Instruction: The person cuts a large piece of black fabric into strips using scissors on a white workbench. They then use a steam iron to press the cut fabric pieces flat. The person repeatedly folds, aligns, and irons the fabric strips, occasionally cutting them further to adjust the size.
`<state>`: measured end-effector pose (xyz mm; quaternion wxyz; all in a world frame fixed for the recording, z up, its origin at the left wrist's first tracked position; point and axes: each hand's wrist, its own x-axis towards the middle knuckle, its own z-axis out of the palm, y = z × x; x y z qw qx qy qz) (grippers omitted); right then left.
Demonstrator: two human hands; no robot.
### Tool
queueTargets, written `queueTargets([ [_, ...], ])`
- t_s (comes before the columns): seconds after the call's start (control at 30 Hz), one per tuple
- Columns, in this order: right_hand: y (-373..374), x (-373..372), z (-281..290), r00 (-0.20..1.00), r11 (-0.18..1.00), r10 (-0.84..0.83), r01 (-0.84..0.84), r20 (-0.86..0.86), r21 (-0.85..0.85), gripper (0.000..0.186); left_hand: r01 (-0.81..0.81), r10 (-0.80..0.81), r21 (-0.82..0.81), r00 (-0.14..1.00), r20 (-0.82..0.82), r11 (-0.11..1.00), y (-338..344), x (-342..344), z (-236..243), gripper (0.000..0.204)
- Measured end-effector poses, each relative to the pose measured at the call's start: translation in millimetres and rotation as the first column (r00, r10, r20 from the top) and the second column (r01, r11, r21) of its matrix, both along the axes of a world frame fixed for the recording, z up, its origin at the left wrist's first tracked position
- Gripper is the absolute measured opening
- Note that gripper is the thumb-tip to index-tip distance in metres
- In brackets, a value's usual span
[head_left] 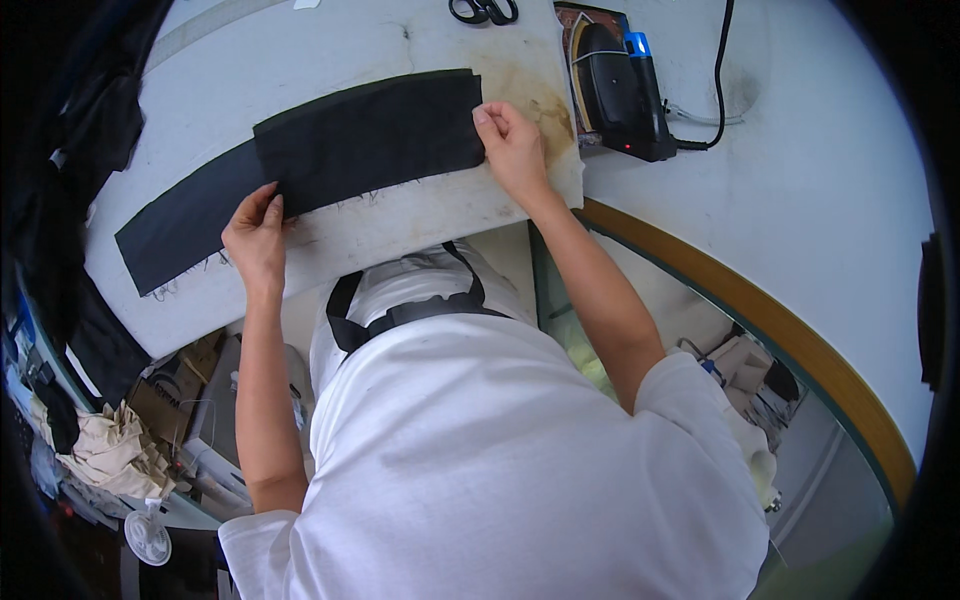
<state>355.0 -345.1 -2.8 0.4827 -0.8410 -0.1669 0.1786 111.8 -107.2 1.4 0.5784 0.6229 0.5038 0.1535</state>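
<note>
The black panel (375, 130) is lying across the desk (400, 205), its left end overlapping a dark strip (190, 215) that is reaching toward the near left; whether these are two pieces or one folded length, I cannot tell. The left hand (256, 238) is pinching narrowly at the panel's near left corner, and the right hand (514, 152) is holding its right edge between thumb and fingers.

With the two hands gripping opposite ends, an uneven pull could be skewing the panel, and the overlap might then be slipping out of line, since nothing visible is pinning the strip's left end. Loose threads are hanging from the near edges; tugging there could be fraying the cloth further. Brown stains are marking the cover near the right hand and might be rubbing off onto fabric. The iron (612, 90) is resting at the far right, showing a red light; if hot, it could be burning a straying right forearm.
</note>
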Motion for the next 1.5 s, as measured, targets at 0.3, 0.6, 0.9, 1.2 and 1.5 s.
queueTargets([
  [0.3, 15, 33, -1, 0.998, 0.988, 0.050, -0.045, 0.027, -0.146, 0.034, 0.156, -0.072, 0.295, 0.959, -0.275, 0.943, 11, 25, 15, 0.042],
  [0.6, 19, 33, -4, 0.996, 0.991, 0.036, -0.025, 0.076, -0.134, 0.028, 0.157, -0.047, 0.368, 0.956, -0.290, 0.916, 16, 24, -2, 0.040],
  [0.9, 20, 37, -10, 0.998, 0.992, 0.017, -0.010, 0.056, -0.123, 0.026, 0.135, -0.019, 0.381, 0.957, -0.291, 0.915, 13, 29, -3, 0.040],
  [1.2, 4, 28, 8, 0.967, 0.989, -0.002, 0.040, 0.253, -0.143, 0.024, 0.004, 0.141, 0.437, 0.944, -0.300, 0.899, 33, 17, 7, 0.026],
  [1.5, 8, -10, 22, 0.982, 0.972, 0.180, -0.169, 0.053, -0.161, 0.018, 0.219, -0.043, 0.319, 0.878, -0.477, 0.922, 46, 59, 12, 0.031],
])
